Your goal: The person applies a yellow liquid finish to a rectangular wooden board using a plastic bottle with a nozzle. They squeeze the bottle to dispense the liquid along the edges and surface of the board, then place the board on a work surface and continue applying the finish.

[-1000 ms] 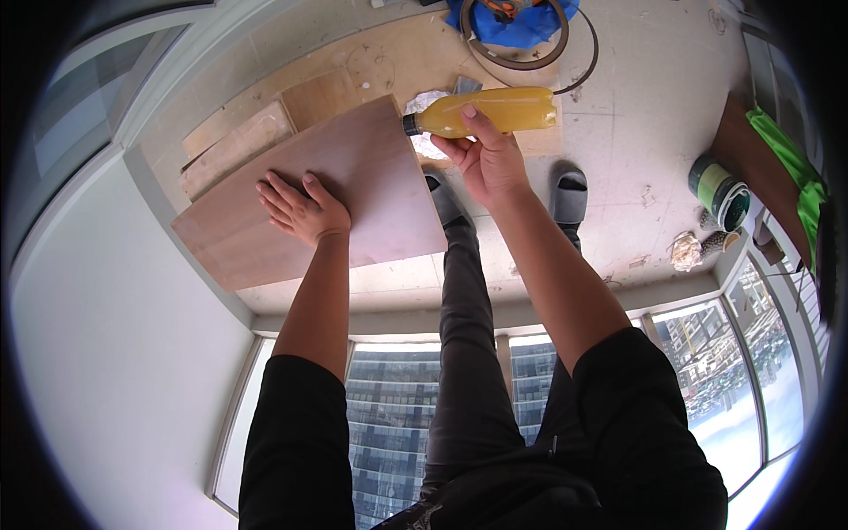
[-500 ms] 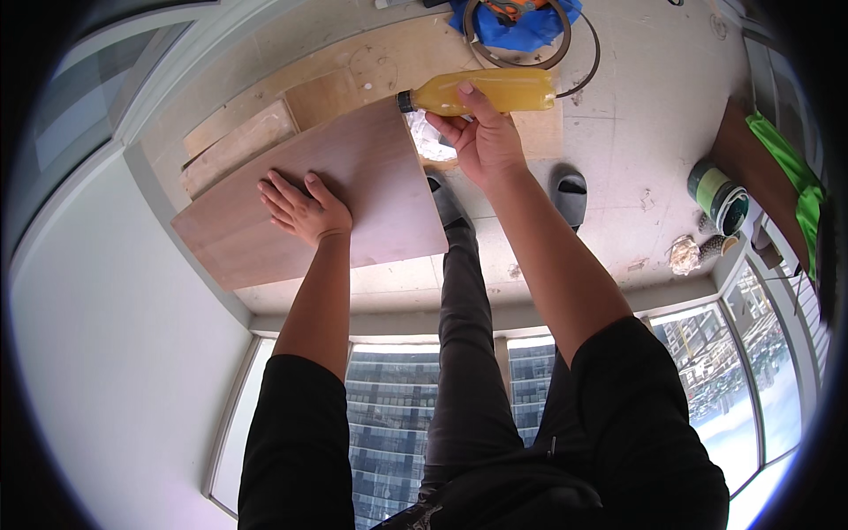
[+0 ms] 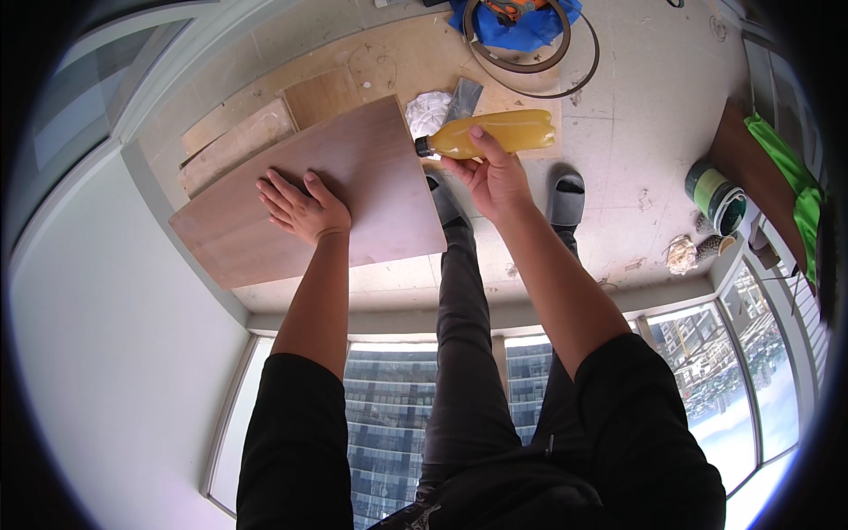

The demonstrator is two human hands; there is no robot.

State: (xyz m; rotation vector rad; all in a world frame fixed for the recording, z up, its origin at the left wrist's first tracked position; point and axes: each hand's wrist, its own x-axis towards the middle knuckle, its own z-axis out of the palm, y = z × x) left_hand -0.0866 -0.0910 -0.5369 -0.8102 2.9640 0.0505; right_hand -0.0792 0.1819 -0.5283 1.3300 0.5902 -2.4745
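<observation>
A brown wood-grain board (image 3: 371, 194) lies flat on my left side, its right edge near my left foot. My left hand (image 3: 305, 208) rests on its top, palm down with fingers spread. In my right hand (image 3: 495, 181) is a clear plastic bottle (image 3: 521, 131) of yellow liquid, gripped from below with the thumb over it. The bottle lies on its side in the air, its black cap (image 3: 423, 147) pointing left at the board's right edge. Whether the cap touches the edge I cannot tell.
Beyond the board lie wood offcuts (image 3: 238, 141), a crumpled white cloth (image 3: 427, 113) and a grey flat piece (image 3: 463, 99). A brown edging coil (image 3: 565, 53) sits by a blue bag (image 3: 521, 31). At right stands a green-and-dark can (image 3: 715, 196); windows (image 3: 389, 415) run behind me.
My right hand has brought the bottle nearer to me along the board's right edge, from its far corner. The white cloth and grey piece now show. My left hand has stayed put.
</observation>
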